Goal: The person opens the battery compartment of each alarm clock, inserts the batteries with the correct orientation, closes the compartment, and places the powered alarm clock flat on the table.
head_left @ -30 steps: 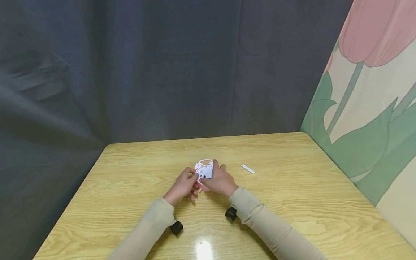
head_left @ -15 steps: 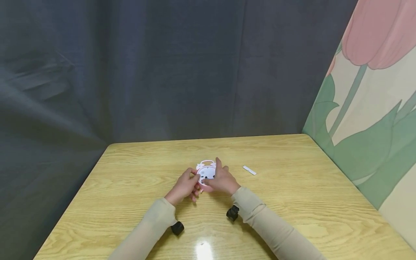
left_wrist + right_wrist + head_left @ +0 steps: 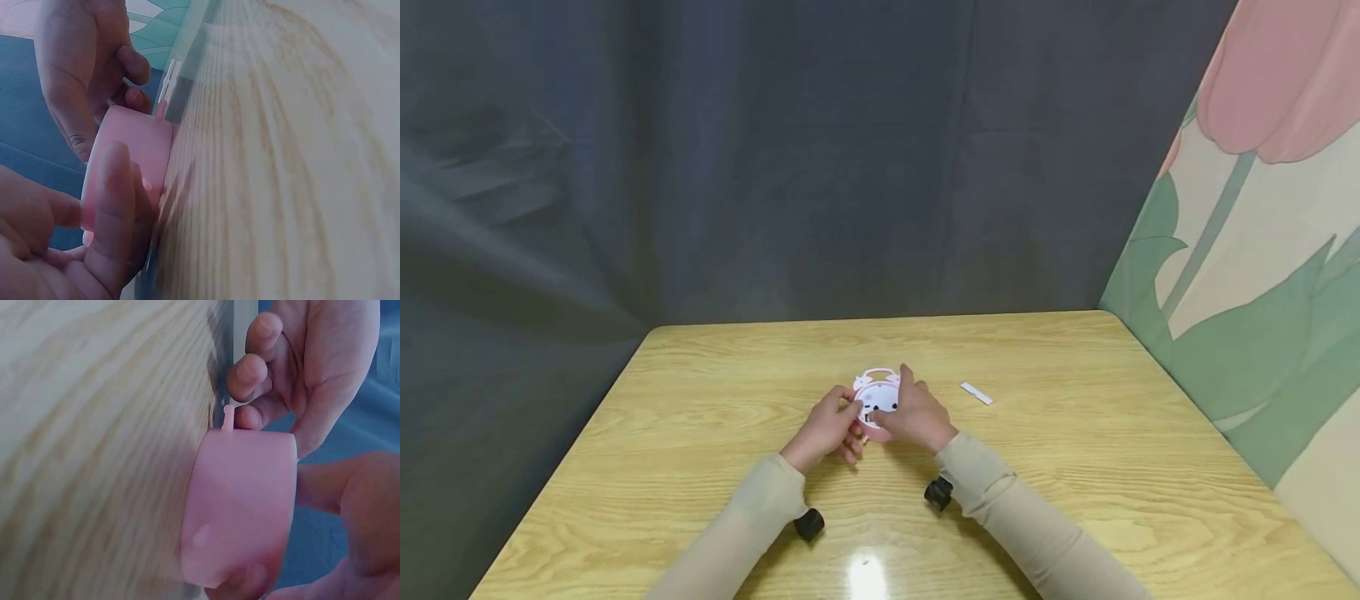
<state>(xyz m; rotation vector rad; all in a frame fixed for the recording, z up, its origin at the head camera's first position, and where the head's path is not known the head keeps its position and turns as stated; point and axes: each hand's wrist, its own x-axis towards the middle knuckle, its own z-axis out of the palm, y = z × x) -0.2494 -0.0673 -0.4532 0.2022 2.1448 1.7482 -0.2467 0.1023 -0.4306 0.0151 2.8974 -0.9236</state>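
A pink and white twin-bell alarm clock (image 3: 880, 395) lies on the tabletop with its white back facing up and its handle toward the far edge. Dark openings show in that back. My left hand (image 3: 823, 427) holds the clock's left side, thumb at the back's edge and fingers along the pink rim. From the right, my right hand (image 3: 919, 414) grips it, its thumb laid over the lower part of the back and covering some of it. Both wrist views show the clock's pink side (image 3: 140, 137) and a small pink foot (image 3: 229, 417) between the hands.
A small white strip-like piece (image 3: 976, 393) lies on the wooden table (image 3: 737, 375) right of the clock. A dark curtain (image 3: 820, 167) hangs behind the table. At the right stands a wall (image 3: 1247, 333) painted with tulips.
A blue patch seen beside the right thumb one second ago is no longer visible. The right thumb has shifted slightly on the clock's back, while the left hand keeps its hold.
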